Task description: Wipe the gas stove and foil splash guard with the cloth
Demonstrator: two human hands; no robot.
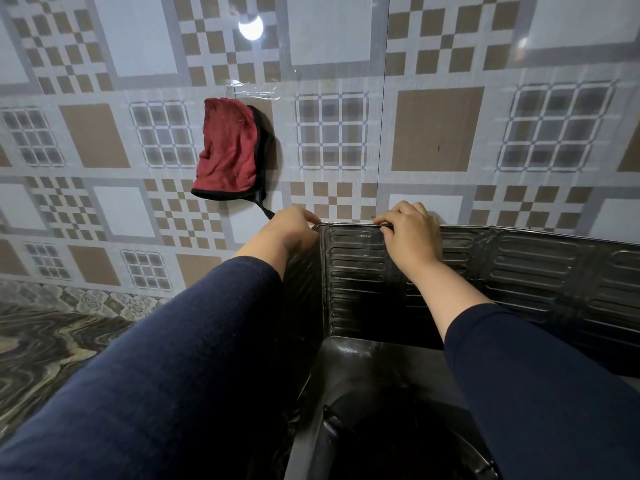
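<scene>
Both arms extended forward, dark blue sleeves pushed to mid-forearm; left hand knuckles up, fingers curled and pinched closed at the tips; right hand palm down, fingers hooked over an edge; hands near, apart.

A tiled wall fills most of the view. Its tiles carry a pattern of grey bands framing pale squares, plain brown squares, small brown-and-white checkers and window-like grids. The tiles are glossy: a round white glare from a lamp sits high up near the middle, with a fainter gleam toward the upper right. A thin vertical joint runs down the wall right of centre. A strip of clear tape is stuck to the wall. At lower left lies the surface, marbled in dark brown and cream swirls, edged along the wall by a band of ornate patterned tile.
</scene>
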